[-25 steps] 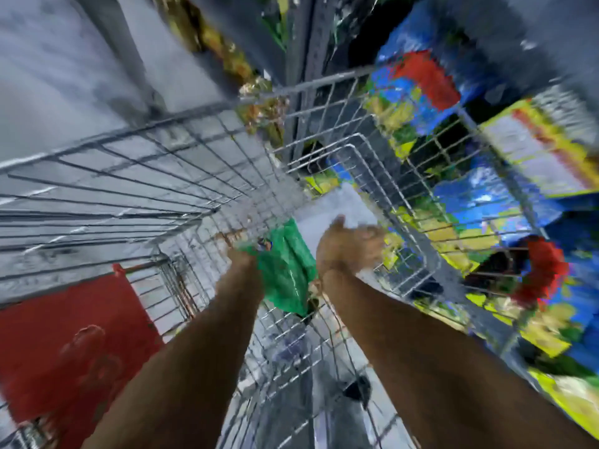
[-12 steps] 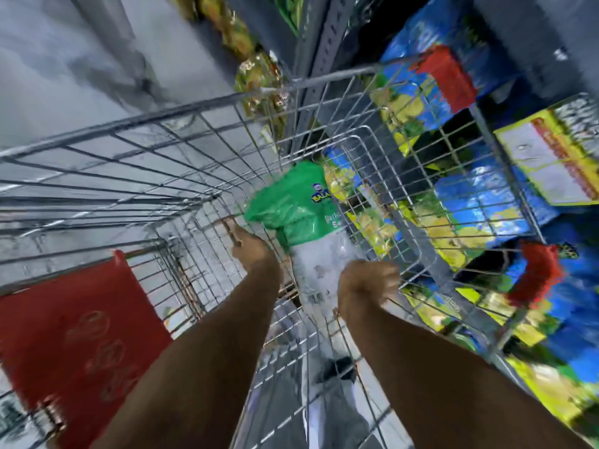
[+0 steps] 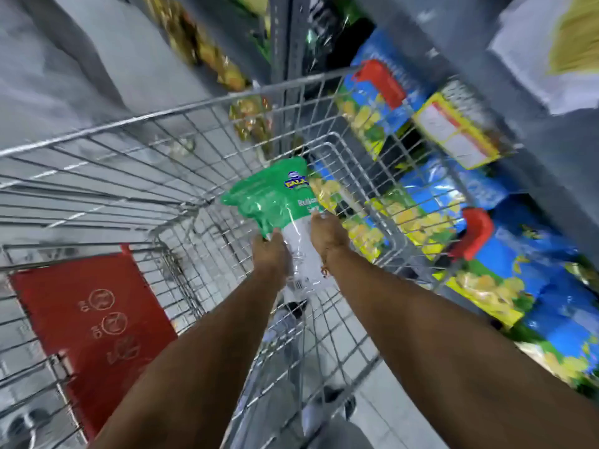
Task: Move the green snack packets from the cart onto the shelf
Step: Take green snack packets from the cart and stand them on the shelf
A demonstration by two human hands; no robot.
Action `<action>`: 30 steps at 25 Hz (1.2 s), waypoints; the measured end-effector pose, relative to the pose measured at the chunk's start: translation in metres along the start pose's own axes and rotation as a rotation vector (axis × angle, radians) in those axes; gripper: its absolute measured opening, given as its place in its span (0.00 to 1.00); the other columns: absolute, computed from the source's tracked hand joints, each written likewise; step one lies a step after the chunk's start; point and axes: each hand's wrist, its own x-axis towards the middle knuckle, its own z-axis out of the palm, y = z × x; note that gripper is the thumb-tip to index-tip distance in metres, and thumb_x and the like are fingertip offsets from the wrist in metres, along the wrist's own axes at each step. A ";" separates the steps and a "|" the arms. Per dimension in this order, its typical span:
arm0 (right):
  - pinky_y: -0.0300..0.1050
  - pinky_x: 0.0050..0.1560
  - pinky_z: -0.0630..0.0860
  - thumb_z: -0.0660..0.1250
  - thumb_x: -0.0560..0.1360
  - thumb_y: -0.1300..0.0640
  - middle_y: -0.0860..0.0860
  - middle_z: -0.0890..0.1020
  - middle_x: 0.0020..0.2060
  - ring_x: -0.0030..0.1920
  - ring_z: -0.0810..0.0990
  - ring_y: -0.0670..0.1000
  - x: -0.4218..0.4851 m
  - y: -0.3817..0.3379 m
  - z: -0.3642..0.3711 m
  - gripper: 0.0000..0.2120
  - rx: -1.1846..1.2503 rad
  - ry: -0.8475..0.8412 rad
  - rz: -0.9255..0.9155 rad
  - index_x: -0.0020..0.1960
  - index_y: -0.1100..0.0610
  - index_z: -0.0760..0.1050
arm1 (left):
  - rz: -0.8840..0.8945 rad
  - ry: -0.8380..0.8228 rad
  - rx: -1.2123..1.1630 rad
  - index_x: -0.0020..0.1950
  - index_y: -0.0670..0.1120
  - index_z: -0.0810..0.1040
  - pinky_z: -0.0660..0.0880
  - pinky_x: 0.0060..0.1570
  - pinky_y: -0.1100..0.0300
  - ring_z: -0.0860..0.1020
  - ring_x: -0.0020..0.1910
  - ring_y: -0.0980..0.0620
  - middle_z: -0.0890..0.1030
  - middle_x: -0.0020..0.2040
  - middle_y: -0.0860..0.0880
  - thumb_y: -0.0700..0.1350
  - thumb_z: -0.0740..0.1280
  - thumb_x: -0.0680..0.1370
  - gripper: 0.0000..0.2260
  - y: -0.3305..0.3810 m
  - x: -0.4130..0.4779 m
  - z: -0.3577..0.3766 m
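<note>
A green snack packet (image 3: pixel 272 199) with a clear lower half is held up inside the wire cart (image 3: pixel 201 105), near its right wall. My left hand (image 3: pixel 270 254) grips the packet's lower left edge. My right hand (image 3: pixel 327 231) grips its right side at the green band. Both forearms reach in from the bottom of the view. The shelf (image 3: pixel 567 150) stands to the right of the cart, stacked with blue and yellow packets (image 3: pixel 431 196). No other green packet shows in the cart.
A red child-seat flap (image 3: pixel 94 319) hangs at the cart's near left. A grey shelf upright (image 3: pixel 278 53) rises beyond the cart's far rim. Golden packets (image 3: pixel 201 53) sit on a far shelf. Grey floor lies to the left.
The packet has risen from the cart floor and unfolded, now upright with its logo showing. Both hands have closed on its lower half and moved up and right.
</note>
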 end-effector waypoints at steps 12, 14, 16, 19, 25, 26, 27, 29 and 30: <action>0.53 0.59 0.69 0.53 0.74 0.50 0.60 0.78 0.54 0.57 0.74 0.60 -0.253 0.099 -0.228 0.11 0.630 0.604 -0.628 0.47 0.54 0.71 | 0.918 -0.377 -0.090 0.57 0.44 0.69 0.72 0.52 0.67 0.76 0.41 0.72 0.75 0.46 0.54 0.43 0.54 0.80 0.09 -0.001 -0.329 0.076; 0.51 0.62 0.67 0.47 0.70 0.53 0.61 0.74 0.60 0.61 0.72 0.59 -0.277 0.143 -0.260 0.23 0.515 0.732 -0.684 0.56 0.60 0.72 | 0.963 -0.525 -0.067 0.58 0.37 0.73 0.69 0.57 0.55 0.75 0.53 0.53 0.77 0.51 0.43 0.42 0.56 0.78 0.13 -0.027 -0.368 0.099; 0.50 0.64 0.64 0.44 0.65 0.54 0.64 0.69 0.64 0.65 0.68 0.59 -0.288 0.204 -0.291 0.33 0.510 0.903 -0.606 0.63 0.66 0.69 | 1.007 -0.652 0.091 0.44 0.44 0.74 0.67 0.48 0.60 0.70 0.47 0.54 0.73 0.40 0.49 0.41 0.55 0.77 0.09 -0.066 -0.410 0.127; 0.51 0.67 0.59 0.39 0.60 0.44 0.64 0.71 0.62 0.62 0.66 0.57 -0.292 0.277 -0.315 0.42 0.799 1.122 -0.470 0.62 0.68 0.68 | 1.074 -0.857 0.268 0.37 0.48 0.68 0.66 0.37 0.75 0.71 0.31 0.69 0.69 0.34 0.54 0.39 0.56 0.76 0.09 -0.125 -0.457 0.157; 0.50 0.49 0.67 0.50 0.65 0.45 0.54 0.73 0.46 0.46 0.69 0.50 -0.294 0.377 -0.388 0.29 1.440 1.500 -0.255 0.54 0.65 0.73 | 1.009 -1.293 0.677 0.37 0.47 0.69 0.65 0.36 0.73 0.70 0.29 0.68 0.70 0.32 0.52 0.43 0.55 0.72 0.06 -0.204 -0.497 0.255; 0.46 0.47 0.64 0.50 0.67 0.47 0.54 0.72 0.46 0.46 0.69 0.50 -0.292 0.391 -0.408 0.27 1.434 1.501 -0.198 0.53 0.65 0.73 | 0.955 -1.349 0.724 0.39 0.48 0.70 0.65 0.36 0.69 0.70 0.31 0.65 0.71 0.33 0.50 0.41 0.56 0.74 0.06 -0.213 -0.504 0.280; 0.43 0.46 0.63 0.50 0.68 0.49 0.54 0.73 0.45 0.46 0.69 0.51 -0.290 0.402 -0.424 0.25 1.431 1.484 -0.127 0.52 0.64 0.74 | 0.897 -1.387 0.756 0.40 0.48 0.71 0.65 0.37 0.65 0.70 0.34 0.59 0.72 0.36 0.48 0.40 0.56 0.75 0.07 -0.219 -0.509 0.300; 0.44 0.45 0.64 0.51 0.70 0.50 0.54 0.75 0.45 0.45 0.69 0.51 -0.281 0.420 -0.458 0.19 1.425 1.407 -0.087 0.47 0.59 0.75 | 0.802 -1.444 0.839 0.42 0.49 0.71 0.63 0.38 0.61 0.68 0.38 0.51 0.71 0.39 0.46 0.40 0.56 0.76 0.06 -0.233 -0.515 0.338; 0.44 0.45 0.65 0.52 0.72 0.51 0.54 0.76 0.45 0.45 0.70 0.51 -0.276 0.428 -0.471 0.15 1.413 1.366 -0.105 0.45 0.56 0.74 | 0.738 -1.456 0.884 0.41 0.49 0.69 0.62 0.38 0.61 0.68 0.40 0.51 0.71 0.39 0.48 0.42 0.57 0.77 0.06 -0.236 -0.518 0.349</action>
